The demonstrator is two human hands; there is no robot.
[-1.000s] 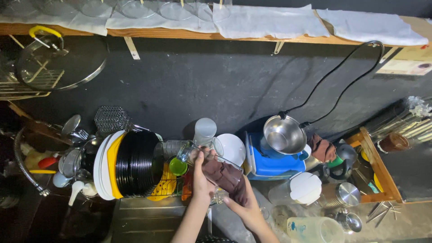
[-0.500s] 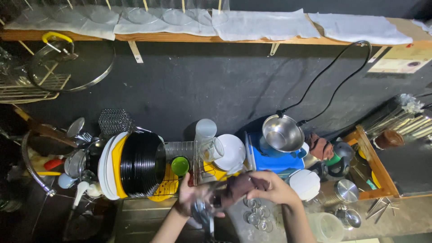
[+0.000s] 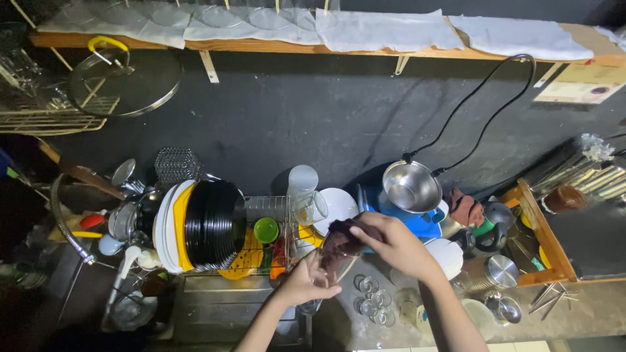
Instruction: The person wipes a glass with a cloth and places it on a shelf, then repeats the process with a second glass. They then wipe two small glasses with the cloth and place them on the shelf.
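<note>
Change: both hands have risen toward the rack since a moment ago.
Dish rack [image 3: 261, 261]: holds stacked black plates [image 3: 212, 225].
Right hand [image 3: 391, 244]: fingers clamped on a dark cloth [image 3: 339, 244].
Left hand [image 3: 312, 281]: closed around something under the cloth; what, I cannot tell.
Small glasses [image 3: 372, 301]: on the counter, just below the hands.

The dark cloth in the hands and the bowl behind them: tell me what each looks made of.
The dark cloth, gripped by the right hand, looks like soft maroon fabric: matte, crumpled and folded. The bowl looks like polished metal, probably stainless steel: a silvery inside with bright reflections.
</note>
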